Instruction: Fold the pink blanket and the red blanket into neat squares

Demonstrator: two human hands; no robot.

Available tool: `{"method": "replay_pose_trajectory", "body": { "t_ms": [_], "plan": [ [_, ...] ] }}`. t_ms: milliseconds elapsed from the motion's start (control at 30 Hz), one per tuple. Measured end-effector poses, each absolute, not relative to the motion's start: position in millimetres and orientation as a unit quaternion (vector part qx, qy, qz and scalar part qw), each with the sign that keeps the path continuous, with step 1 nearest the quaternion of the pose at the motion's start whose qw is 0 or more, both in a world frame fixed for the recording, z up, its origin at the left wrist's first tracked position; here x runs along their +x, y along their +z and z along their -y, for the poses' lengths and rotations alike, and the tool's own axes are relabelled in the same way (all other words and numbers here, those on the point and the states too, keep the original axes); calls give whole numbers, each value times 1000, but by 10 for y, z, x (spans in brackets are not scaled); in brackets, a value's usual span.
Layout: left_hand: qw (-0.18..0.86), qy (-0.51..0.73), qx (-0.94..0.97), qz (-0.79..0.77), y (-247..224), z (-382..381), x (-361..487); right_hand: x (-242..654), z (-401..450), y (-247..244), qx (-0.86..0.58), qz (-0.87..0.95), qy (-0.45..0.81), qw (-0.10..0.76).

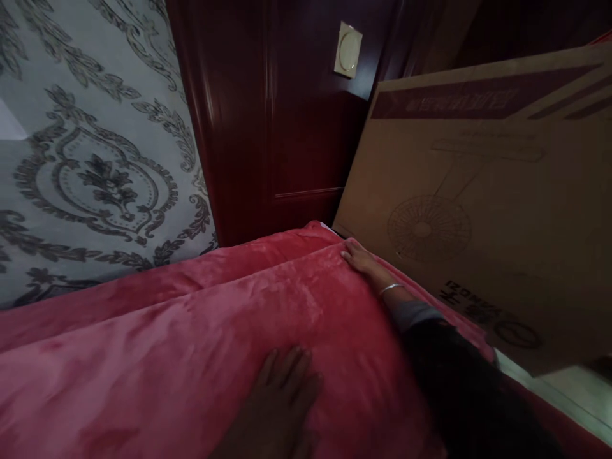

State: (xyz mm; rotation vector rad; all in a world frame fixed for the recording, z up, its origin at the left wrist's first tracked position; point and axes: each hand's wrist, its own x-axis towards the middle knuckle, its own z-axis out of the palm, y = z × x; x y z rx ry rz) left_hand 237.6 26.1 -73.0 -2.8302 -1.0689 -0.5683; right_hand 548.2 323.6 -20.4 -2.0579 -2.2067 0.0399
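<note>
left hand [275, 398] flat and open on red fleece quilt [143, 357], wrist cut off at frame bottom; right hand [362, 258] released too, fingertips at quilt's far edge beside cardboard fan carton [459, 191], upper right, contents hidden.

Left hand [277, 395] spread flat, right hand [363, 258] outstretched (thin bangle [391, 290] at wrist)

One left hand [280, 395] and one right hand [361, 260], with one bangle [391, 290]; what looks like one red quilt [191, 331]; one cardboard box [478, 210]; one door [287, 115]; one wall plate [348, 49].
</note>
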Motion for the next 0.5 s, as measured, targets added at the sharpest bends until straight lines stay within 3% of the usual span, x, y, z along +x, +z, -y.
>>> {"method": "replay_pose_trajectory", "body": {
  "t_ms": [267, 500],
  "plan": [
    [-51, -136, -909, 390, -353, -132, 2472, 5814, -2549, -442, -683, 729, 9, 43],
    [-34, -108, -912, 395, -296, -158, 2512, 5592, -2264, -189, -724, 685, 72, 40]
  ]
}}
